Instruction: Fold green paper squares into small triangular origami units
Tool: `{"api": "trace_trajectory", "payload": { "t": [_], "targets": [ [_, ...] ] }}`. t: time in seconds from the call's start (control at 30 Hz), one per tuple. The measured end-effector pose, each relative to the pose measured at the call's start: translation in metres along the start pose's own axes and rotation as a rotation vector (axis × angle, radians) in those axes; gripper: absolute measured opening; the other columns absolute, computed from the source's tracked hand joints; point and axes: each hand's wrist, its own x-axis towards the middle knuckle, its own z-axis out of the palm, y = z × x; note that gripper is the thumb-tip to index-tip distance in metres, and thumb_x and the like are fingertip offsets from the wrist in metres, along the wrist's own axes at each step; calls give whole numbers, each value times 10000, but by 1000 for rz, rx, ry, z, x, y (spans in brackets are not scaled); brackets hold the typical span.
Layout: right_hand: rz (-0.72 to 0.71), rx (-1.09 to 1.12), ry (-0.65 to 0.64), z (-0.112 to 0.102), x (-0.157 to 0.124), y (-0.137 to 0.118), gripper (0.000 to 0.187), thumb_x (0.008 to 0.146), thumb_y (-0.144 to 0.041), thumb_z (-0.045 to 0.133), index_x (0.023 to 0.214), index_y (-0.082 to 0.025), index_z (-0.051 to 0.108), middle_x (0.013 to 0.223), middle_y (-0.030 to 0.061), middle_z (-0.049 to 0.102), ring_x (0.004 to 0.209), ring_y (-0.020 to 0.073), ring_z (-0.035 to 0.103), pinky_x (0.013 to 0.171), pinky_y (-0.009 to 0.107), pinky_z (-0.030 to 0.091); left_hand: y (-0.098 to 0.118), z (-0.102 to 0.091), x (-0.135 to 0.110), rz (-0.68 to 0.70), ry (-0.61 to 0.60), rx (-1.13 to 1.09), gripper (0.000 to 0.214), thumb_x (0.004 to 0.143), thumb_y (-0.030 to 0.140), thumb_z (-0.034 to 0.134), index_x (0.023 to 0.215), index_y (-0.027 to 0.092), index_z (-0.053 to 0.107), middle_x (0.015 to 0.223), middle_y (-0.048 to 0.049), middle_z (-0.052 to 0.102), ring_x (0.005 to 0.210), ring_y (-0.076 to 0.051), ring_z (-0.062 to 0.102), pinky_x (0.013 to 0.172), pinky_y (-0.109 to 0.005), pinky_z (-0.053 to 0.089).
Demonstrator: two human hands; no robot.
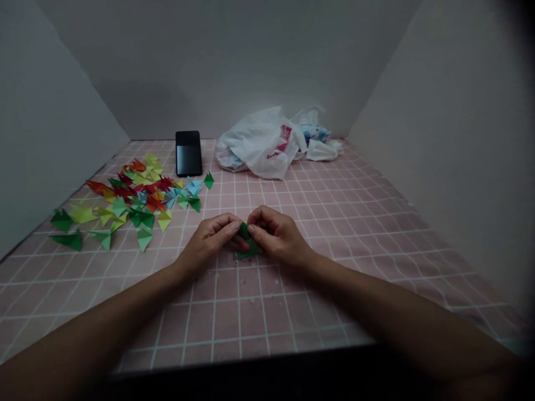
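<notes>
A small piece of dark green folded paper [246, 245] lies low over the pink checked table [334, 223], in the middle. My left hand [211, 239] pinches its left side with curled fingers. My right hand [278, 234] pinches its right side, fingertips meeting those of the left hand. Both hands are closed on the paper, which they partly hide.
Several folded paper triangles [134, 200] in green, yellow, red, orange and blue are scattered at the left. A black phone [188, 153] lies flat at the back. A white plastic bag [263, 142] sits beside it, with another crumpled bag [320, 145] behind. Grey walls enclose three sides.
</notes>
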Motion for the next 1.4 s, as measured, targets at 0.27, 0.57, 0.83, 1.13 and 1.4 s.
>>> {"api": "trace_trajectory", "payload": {
  "t": [0.27, 0.57, 0.83, 1.13, 1.4],
  "targets": [
    [-64, -156, -16, 2, -2, 1, 73, 887, -193, 589, 822, -198, 556, 689, -31, 577, 607, 102, 499, 591, 251, 390, 4, 4, -2, 39, -11, 166, 302, 888, 452, 683, 837, 155, 668, 749, -21, 695, 697, -148, 668, 672, -252, 537],
    [-27, -171, 2, 6, -3, 1, 81, 871, -224, 586, 799, -200, 557, 694, -21, 594, 603, 103, 490, 582, 256, 377, 11, 10, -5, 100, 57, 268, 190, 854, 345, 640, 885, 158, 641, 781, -8, 661, 727, -155, 640, 682, -269, 516],
    [75, -64, 32, 6, -1, 4, 68, 837, -220, 591, 782, -200, 557, 655, -34, 567, 584, 102, 489, 546, 242, 369, 7, 13, -4, 109, 113, 184, 199, 819, 328, 692, 881, 184, 570, 751, 15, 652, 681, -144, 668, 634, -257, 543],
    [118, 81, -2, 2, 1, 0, 100, 856, -272, 596, 794, -205, 557, 628, -42, 508, 593, 112, 470, 526, 239, 350, 3, 10, -3, 163, 77, 230, 180, 888, 345, 661, 918, 194, 565, 770, -1, 690, 709, -167, 712, 649, -275, 570],
    [128, 143, -25, 1, 2, 2, 161, 890, -324, 608, 798, -200, 562, 631, -35, 529, 589, 110, 481, 519, 238, 362, 0, 3, -4, 234, 21, 399, 185, 963, 357, 598, 1068, 212, 549, 850, -16, 710, 760, -175, 714, 675, -279, 539]
  ]
}}
